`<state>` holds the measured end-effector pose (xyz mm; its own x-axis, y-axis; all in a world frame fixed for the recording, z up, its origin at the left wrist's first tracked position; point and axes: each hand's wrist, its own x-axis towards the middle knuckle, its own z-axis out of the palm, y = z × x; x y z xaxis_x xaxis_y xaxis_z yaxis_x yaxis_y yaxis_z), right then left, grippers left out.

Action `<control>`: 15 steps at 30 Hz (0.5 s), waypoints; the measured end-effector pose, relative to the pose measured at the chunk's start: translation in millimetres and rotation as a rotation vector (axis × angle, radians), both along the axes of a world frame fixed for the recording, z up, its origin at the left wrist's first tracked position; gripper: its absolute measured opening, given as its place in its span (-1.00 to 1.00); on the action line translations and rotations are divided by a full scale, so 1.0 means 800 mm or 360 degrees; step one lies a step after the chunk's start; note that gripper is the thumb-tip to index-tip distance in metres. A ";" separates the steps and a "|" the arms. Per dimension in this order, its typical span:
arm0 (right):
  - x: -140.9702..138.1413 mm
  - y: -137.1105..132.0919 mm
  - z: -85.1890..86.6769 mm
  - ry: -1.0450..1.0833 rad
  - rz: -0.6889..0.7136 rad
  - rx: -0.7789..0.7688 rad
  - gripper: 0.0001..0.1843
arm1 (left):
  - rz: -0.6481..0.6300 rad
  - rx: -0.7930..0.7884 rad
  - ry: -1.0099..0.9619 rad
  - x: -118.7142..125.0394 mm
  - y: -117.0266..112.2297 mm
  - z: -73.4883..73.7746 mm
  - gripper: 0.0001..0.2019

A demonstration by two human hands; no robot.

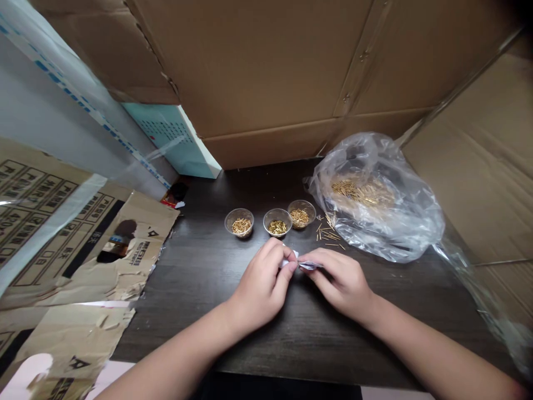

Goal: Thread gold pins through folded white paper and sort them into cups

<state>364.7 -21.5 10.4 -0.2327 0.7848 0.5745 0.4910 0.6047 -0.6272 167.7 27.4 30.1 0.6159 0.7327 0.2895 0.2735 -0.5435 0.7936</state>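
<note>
Both of my hands meet above the dark table, just in front of several small cups. My left hand [266,280] is closed, thumb and fingers pinching a small white paper [290,258]. Opposite it, my right hand [343,280] pinches a folded white piece of paper [310,265]; whether the two pieces are one sheet I cannot tell. Just beyond my fingertips stand a clear cup of short brass-coloured pieces [277,223], a second cup of gold pins [300,215] touching it, and a third cup of gold pins [240,224] to the left.
An open clear plastic bag [387,222] with many gold pins lies at the right. Loose gold pins [331,233] are scattered beside it. Cardboard walls [266,72] close off the back and right; torn printed cardboard [141,244] and a light blue box [175,139] stand at the left.
</note>
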 end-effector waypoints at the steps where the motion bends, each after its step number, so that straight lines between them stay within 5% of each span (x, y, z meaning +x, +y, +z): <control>1: 0.002 0.000 0.000 -0.0032 0.0013 0.0031 -0.69 | -0.0005 -0.0026 -0.0008 0.000 -0.001 0.001 -0.94; 15: 0.019 0.001 0.008 -0.0519 0.0112 0.0398 -0.72 | -0.0070 -0.0414 0.0004 0.000 0.001 0.007 -0.87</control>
